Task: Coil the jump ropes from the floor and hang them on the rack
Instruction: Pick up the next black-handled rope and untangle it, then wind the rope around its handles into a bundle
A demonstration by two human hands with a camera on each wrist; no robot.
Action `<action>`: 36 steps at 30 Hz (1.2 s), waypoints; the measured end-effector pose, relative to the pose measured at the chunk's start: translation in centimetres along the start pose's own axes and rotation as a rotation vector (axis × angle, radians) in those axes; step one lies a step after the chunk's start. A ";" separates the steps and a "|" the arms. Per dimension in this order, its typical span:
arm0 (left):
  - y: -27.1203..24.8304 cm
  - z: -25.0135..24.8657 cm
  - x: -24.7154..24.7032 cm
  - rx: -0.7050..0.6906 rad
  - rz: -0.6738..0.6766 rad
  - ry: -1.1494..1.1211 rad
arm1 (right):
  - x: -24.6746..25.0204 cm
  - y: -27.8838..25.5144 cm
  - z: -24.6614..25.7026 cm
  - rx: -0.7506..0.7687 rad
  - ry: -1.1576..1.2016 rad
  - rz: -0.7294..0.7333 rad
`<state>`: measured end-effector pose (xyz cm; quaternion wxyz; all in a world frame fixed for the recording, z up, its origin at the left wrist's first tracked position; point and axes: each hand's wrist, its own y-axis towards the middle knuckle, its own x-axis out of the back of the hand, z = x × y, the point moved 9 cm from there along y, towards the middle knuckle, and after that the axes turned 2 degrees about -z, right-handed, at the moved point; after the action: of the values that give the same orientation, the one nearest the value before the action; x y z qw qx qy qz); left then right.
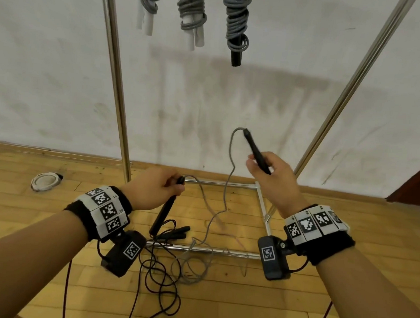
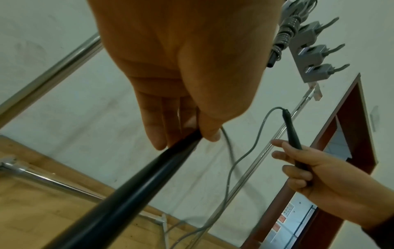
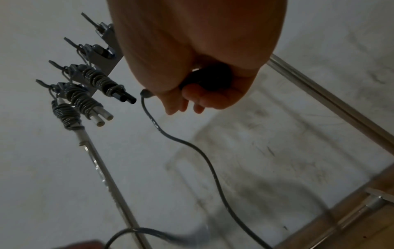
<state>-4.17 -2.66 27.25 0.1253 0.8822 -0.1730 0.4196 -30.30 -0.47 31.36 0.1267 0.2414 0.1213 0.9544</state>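
- The left hand (image 1: 153, 189) grips one black handle (image 1: 162, 216), its free end pointing down at the floor (image 1: 219, 307).
- The right hand (image 1: 274, 180) grips the other handle (image 1: 256, 151), tip raised.
- The grey jump rope (image 1: 227, 184) sags between them onto the floor, by the rack (image 1: 115, 79) base.
- Three coiled ropes (image 1: 191, 10) hang on the rack above.
- A loose black rope (image 1: 157, 273) lies on the floor.

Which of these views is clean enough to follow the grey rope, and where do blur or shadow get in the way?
Head view: evenly lit and sharp; grey rope clear, with wide-angle bending of the rack poles. Left wrist view: left hand and its black handle loom soft. Right wrist view: dim, right hand in shadow, rope smeared low down.
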 end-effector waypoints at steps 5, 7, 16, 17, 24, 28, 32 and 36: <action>0.2 -1.5 1.2 -0.005 -0.094 -0.138 | -7.0 -3.4 0.6 -0.138 0.057 0.353; 0.2 -1.7 1.4 0.002 -0.109 -0.177 | -8.5 -4.5 0.9 -0.153 0.056 0.418; -0.2 -2.5 1.1 0.005 -0.128 -0.405 | -12.2 -6.5 1.7 -0.147 0.212 0.546; -0.2 -2.7 1.0 -0.002 -0.130 -0.420 | -12.3 -6.5 1.7 -0.143 0.213 0.536; -0.3 -3.1 0.7 -0.008 -0.105 -0.447 | -12.2 -6.4 1.9 -0.159 0.265 0.528; -0.4 -3.6 0.4 -0.027 -0.107 -0.360 | -12.3 -6.5 1.9 -0.131 0.224 0.568; -0.7 -4.4 0.6 -0.077 -0.146 -0.199 | -12.2 -6.5 2.1 -0.098 0.230 0.573; -0.9 -5.0 0.3 -0.102 -0.124 -0.173 | -11.9 -6.5 1.9 -0.091 0.208 0.550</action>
<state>-7.13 -0.06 30.52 0.1804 0.9166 -0.1496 0.3241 -18.02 2.37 25.99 -0.1393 0.1603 0.0206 0.9770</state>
